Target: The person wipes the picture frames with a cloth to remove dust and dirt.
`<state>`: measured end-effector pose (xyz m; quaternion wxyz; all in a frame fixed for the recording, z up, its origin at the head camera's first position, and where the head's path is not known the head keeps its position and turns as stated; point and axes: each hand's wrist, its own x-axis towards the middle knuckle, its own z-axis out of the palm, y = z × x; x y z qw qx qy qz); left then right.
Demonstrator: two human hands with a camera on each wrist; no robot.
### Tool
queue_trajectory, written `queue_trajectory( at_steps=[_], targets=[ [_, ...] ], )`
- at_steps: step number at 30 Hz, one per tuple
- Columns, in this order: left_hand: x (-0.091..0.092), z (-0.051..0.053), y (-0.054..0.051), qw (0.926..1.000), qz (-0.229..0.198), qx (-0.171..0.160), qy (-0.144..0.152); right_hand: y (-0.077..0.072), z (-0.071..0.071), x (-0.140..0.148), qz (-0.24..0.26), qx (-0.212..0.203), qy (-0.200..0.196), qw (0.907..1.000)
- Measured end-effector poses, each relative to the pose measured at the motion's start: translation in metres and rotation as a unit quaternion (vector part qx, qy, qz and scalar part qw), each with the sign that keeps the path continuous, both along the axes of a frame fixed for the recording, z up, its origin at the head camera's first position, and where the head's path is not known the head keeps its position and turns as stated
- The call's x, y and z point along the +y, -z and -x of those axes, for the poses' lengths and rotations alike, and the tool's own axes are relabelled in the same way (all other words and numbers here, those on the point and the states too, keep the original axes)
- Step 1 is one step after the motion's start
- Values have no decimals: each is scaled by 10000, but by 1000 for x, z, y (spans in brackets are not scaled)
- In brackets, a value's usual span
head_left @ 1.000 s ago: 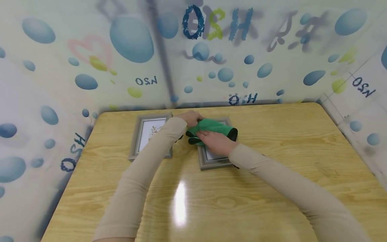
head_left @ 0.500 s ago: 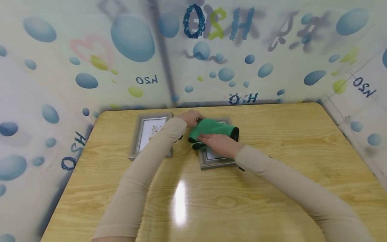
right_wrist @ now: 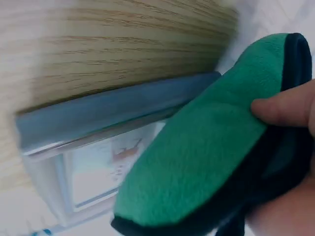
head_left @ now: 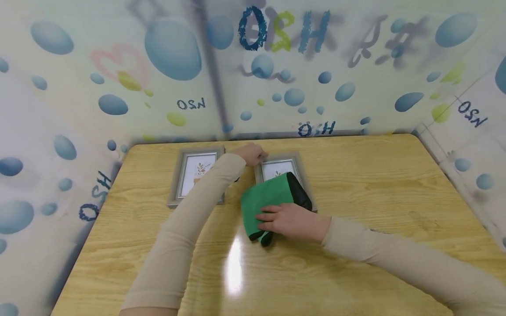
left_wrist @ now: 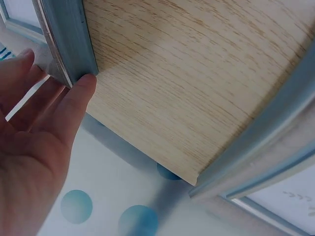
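My left hand (head_left: 251,154) holds the far left corner of the right grey picture frame (head_left: 276,166). In the left wrist view, an index finger (left_wrist: 81,93) touches the outer corner of that frame (left_wrist: 74,42), the thumb lying near its face. My right hand (head_left: 294,222) grips a folded green cloth (head_left: 264,197) with black edging. The cloth covers the near part of the frame and hangs past its near edge. From the right wrist, a thumb (right_wrist: 283,109) shows on top of the cloth (right_wrist: 197,152), with other fingers underneath.
A second grey picture frame (head_left: 189,172), with a plant print, lies to the left, partly behind my left sleeve (head_left: 189,219). Both frames lie on a wood-grain table (head_left: 356,184). A wall (head_left: 166,96) with blue spots stands along its far edge.
My right hand has drawn the cloth toward me, from the frame's far part to its near edge, uncovering the print's upper part. My left hand has stayed at the far left corner.
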<state>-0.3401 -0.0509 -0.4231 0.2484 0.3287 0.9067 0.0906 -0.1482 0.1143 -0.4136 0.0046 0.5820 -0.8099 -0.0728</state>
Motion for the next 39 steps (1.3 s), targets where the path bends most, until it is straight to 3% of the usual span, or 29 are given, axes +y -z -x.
queue_trajectory(
  at_steps=[3, 6, 10, 13, 18, 22, 27, 30, 35, 39],
  targets=[
    [2, 0, -1, 10000, 52, -1, 5, 9, 0, -9, 183, 819, -96, 9964],
    [3, 2, -1, 9999, 76, -34, -101, 14, 6, -19, 363, 1083, 0, 9935],
    [3, 4, -3, 9991, 148, -178, -352, 14, 22, -32, 292, 1020, 332, 9938],
    [4, 0, -9, 9985, 189, -276, -437, 15, 41, -40, 136, 985, 650, 9929],
    [7, 2, -9, 9993, 193, -96, -292, 19, 74, -47, -97, 803, 1126, 9903],
    [6, 8, -4, 9996, 166, 22, -206, 21, 85, -48, -15, 626, 1173, 9911],
    [2, 8, -2, 9994, 128, -119, -288, 20, 72, -43, 82, 518, 999, 9936],
    [1, 7, -3, 9995, 126, -160, -224, 17, 53, -42, 2, 479, 878, 9950],
    [-1, 7, -5, 9998, 72, 95, 141, 9, 14, -37, -18, 528, 554, 9971],
    [-1, 8, -4, 9995, -10, 167, 278, 2, -4, -29, 17, 233, 525, 9983]
  ],
)
